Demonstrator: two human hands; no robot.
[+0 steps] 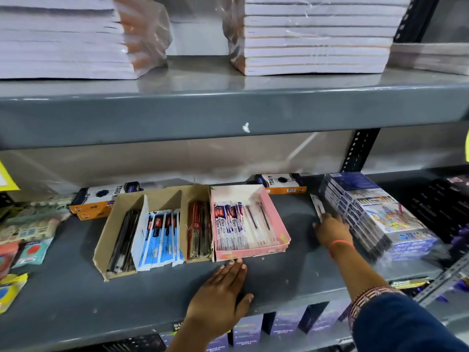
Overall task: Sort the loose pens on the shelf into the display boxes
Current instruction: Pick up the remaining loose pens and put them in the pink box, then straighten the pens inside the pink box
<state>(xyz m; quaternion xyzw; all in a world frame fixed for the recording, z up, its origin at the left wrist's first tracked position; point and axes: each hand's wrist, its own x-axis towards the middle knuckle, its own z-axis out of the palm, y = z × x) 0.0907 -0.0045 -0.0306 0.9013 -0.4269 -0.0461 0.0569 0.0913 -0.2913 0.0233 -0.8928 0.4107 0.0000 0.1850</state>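
Head view showed most pens already filed: the cardboard display box [115, 224] held black, blue and red packs, and the pink display box [253, 251] was partly filled. One loose pen packet [317, 209] stood by the crayon packs [375, 214] on the shelf [76, 295], pinched in the right hand [331, 228]. The left hand [220, 298] lay flat and spread, empty, touching the pink box's front. By my read, little remained to sort.

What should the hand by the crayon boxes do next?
Probably lift the packaged pen that the right hand pinches beside the stack of crayon boxes and carry it left toward the pink display box, which holds similar packets and has room on its right side.
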